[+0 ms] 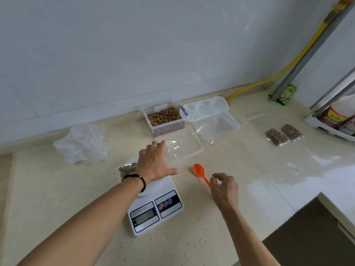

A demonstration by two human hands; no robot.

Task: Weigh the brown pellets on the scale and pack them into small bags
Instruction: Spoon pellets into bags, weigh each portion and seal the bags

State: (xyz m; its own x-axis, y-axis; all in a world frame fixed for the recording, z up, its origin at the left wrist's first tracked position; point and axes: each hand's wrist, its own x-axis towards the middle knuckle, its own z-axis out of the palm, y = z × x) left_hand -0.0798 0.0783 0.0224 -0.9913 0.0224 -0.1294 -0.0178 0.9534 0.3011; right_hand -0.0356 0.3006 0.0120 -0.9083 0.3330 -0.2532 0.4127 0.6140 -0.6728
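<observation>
A white digital scale [153,212] stands on the counter in front of me with its display lit. A small heap of brown pellets [126,168] lies on its platform, partly hidden by my left hand [153,162]. That hand reaches over the platform with straight, spread fingers, its fingertips at a clear plastic tray [184,150]. An orange spoon [199,171] lies on the counter to the right of the scale. My right hand [224,187] hovers at the end of its handle with loosely curled fingers. The handle tip is hidden behind them. A clear box of brown pellets [165,118] stands by the wall.
A heap of empty clear bags [84,143] lies at the left. Two filled pellet bags [284,134] rest at the right, near a rack with bottles [338,116]. A white perforated lid [207,108] and a clear tub [221,125] stand behind the tray. The counter edge [324,196] drops off at lower right.
</observation>
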